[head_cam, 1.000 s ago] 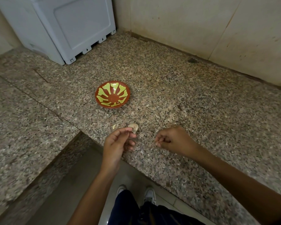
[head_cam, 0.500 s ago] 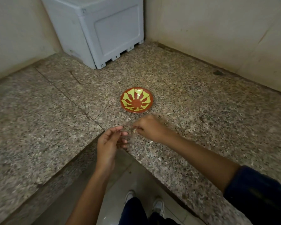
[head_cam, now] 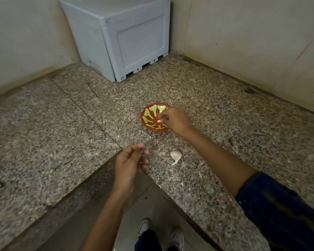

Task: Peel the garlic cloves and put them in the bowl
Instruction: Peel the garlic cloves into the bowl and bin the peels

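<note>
Right hand [head_cam: 176,120] pinches a clove [head_cam: 159,121] over the bowl [head_cam: 149,115] (arm outstretched).

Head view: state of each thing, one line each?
bowl: upright on the counter, right hand over it.
peeled clove: pinched in the right hand's fingertips, above the bowl's inside.
right hand: pinches the clove over the bowl.
left hand: fingers loosely curled, holds nothing visible.
garlic piece: lying on the counter, skin on, untouched.

Right hand [head_cam: 176,122] gone from counter's front edge out over bowl [head_cam: 149,115], peeled clove [head_cam: 159,121] pinched; unpeeled clove [head_cam: 175,156] now uncovered.
</note>
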